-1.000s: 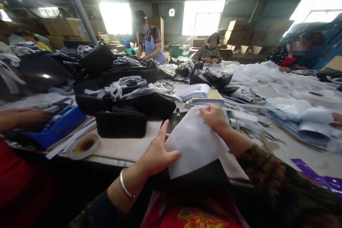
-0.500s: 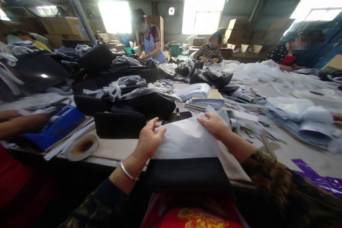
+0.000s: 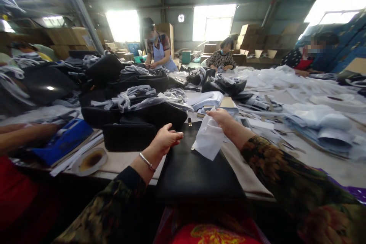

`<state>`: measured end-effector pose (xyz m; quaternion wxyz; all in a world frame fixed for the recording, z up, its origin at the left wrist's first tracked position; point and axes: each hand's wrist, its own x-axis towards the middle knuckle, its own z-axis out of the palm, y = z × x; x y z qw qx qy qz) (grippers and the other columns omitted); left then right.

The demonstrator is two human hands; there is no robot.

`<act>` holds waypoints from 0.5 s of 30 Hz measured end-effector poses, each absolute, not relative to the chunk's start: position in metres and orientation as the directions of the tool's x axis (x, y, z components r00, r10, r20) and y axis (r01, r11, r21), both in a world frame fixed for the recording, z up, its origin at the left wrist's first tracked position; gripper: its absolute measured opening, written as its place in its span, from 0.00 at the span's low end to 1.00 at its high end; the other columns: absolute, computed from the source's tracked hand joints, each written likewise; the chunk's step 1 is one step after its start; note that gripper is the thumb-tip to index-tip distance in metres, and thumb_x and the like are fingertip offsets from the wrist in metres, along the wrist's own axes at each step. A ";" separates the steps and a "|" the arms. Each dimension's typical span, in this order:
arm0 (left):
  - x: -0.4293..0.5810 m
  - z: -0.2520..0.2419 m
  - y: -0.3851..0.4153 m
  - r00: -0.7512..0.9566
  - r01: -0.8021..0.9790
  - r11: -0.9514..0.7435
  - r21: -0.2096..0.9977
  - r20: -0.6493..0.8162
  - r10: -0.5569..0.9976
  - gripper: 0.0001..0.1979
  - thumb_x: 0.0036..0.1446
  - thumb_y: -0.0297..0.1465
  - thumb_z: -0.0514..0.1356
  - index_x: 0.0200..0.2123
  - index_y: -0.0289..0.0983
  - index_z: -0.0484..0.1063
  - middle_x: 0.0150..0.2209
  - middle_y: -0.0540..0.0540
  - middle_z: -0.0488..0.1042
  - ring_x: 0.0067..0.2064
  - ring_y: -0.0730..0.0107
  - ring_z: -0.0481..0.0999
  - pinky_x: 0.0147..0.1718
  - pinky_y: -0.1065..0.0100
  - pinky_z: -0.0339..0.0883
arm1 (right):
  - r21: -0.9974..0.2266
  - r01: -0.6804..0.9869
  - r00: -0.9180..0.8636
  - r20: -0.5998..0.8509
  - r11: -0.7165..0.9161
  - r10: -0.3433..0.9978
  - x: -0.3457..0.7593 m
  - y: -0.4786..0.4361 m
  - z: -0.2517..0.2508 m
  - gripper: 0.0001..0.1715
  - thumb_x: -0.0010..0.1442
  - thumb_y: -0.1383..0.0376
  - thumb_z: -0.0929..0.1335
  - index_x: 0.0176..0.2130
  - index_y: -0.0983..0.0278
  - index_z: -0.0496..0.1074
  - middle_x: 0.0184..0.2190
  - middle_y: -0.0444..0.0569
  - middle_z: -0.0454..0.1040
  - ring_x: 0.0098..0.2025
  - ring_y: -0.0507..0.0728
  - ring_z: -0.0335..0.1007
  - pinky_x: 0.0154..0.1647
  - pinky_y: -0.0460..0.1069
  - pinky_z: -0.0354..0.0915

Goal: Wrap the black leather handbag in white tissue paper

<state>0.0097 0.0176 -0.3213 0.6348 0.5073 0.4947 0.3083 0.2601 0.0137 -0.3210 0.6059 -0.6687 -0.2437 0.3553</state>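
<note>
Tissue paper (image 3: 209, 139) now lifted off black bag (image 3: 194, 167), pinched by right hand (image 3: 221, 116); left hand (image 3: 167, 139) loose, empty.

Left hand (image 3: 167, 137): palm down, fingers loosely curled (thumb uppermost).
Right hand (image 3: 221, 116): stretched farther forward, fingertips pinched together.

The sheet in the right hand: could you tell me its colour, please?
White, seen best in the head view, where the right hand holds the sheet.

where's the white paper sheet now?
The white paper sits just right of centre in the head view, pinched in the right hand, hanging over the far right corner of the black bag.
</note>
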 end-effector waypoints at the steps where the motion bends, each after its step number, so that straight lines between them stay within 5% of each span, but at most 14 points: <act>1: 0.013 -0.322 0.019 0.322 0.139 0.231 0.963 -0.265 0.909 0.45 0.52 0.25 0.71 0.69 0.32 0.54 0.62 0.27 0.66 0.42 0.66 0.80 0.33 0.69 0.75 | -0.983 -0.116 0.637 -0.183 -0.141 0.749 0.259 0.017 -0.320 0.07 0.53 0.71 0.73 0.32 0.66 0.70 0.22 0.44 0.72 0.23 0.53 0.69 0.21 0.46 0.66; 4: 0.025 -0.321 0.008 0.391 0.271 -0.183 0.945 0.065 0.918 0.38 0.53 0.36 0.71 0.64 0.33 0.64 0.60 0.31 0.68 0.46 0.60 0.79 0.41 0.62 0.77 | -0.982 -0.152 0.677 -0.187 -0.113 0.712 0.254 0.028 -0.317 0.08 0.51 0.73 0.73 0.31 0.66 0.69 0.21 0.42 0.70 0.22 0.52 0.68 0.21 0.45 0.64; 7: 0.042 -0.317 -0.018 0.597 0.444 -0.599 0.666 0.279 0.752 0.36 0.51 0.50 0.69 0.56 0.32 0.72 0.52 0.34 0.73 0.52 0.50 0.76 0.52 0.54 0.74 | -0.981 -0.181 0.709 -0.183 -0.075 0.681 0.248 0.037 -0.317 0.09 0.50 0.74 0.72 0.29 0.65 0.68 0.19 0.39 0.67 0.21 0.51 0.65 0.20 0.45 0.62; 11: 0.064 -0.318 -0.042 0.759 0.625 -0.738 0.254 0.024 0.651 0.36 0.48 0.56 0.66 0.46 0.31 0.76 0.47 0.31 0.75 0.51 0.40 0.77 0.49 0.50 0.74 | -0.976 -0.215 0.733 -0.187 -0.037 0.655 0.241 0.043 -0.319 0.11 0.50 0.74 0.71 0.26 0.63 0.65 0.18 0.37 0.64 0.20 0.50 0.62 0.19 0.44 0.61; 15: 0.073 -0.329 -0.037 0.793 0.609 -0.770 0.189 -0.103 0.601 0.22 0.59 0.43 0.61 0.48 0.32 0.75 0.47 0.34 0.78 0.46 0.46 0.81 0.42 0.55 0.77 | -0.973 -0.229 0.748 -0.180 -0.006 0.639 0.240 0.043 -0.319 0.11 0.52 0.74 0.71 0.27 0.63 0.66 0.17 0.37 0.64 0.20 0.50 0.62 0.18 0.44 0.62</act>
